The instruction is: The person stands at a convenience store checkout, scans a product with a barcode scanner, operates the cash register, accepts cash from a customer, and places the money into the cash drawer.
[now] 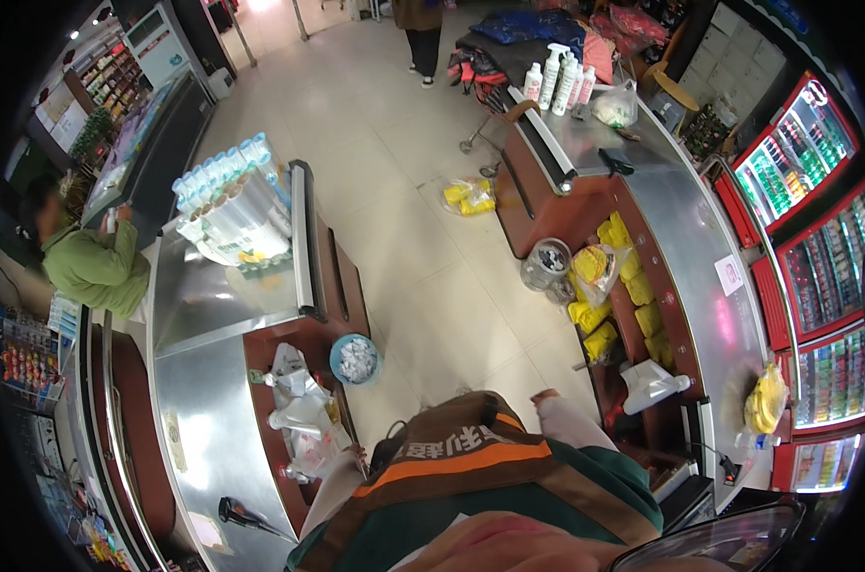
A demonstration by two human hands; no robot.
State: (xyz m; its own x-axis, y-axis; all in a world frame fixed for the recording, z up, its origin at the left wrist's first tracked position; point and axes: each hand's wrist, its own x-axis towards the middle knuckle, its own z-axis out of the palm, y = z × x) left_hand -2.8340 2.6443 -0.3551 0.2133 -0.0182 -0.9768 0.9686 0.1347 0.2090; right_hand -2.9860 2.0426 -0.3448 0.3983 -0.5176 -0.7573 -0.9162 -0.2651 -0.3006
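Note:
My left hand is small and partly hidden at my apron's left edge, beside the shelf of thin plastic bags under the left counter. My right hand shows only in part beyond my pale sleeve, over the floor between the apron and the right counter's shelf. The fingers of both are too unclear to tell whether they hold anything. Yellow packs and a white plastic bag lie in the right shelf. A handheld scanner rests on the left counter.
Metal-topped counters stand left and right. A blue-rimmed bin, a clear tub and bagged yellow packs sit on the aisle floor. Wrapped bottles or cups, white bottles and bananas lie on counters. A person in green stands left.

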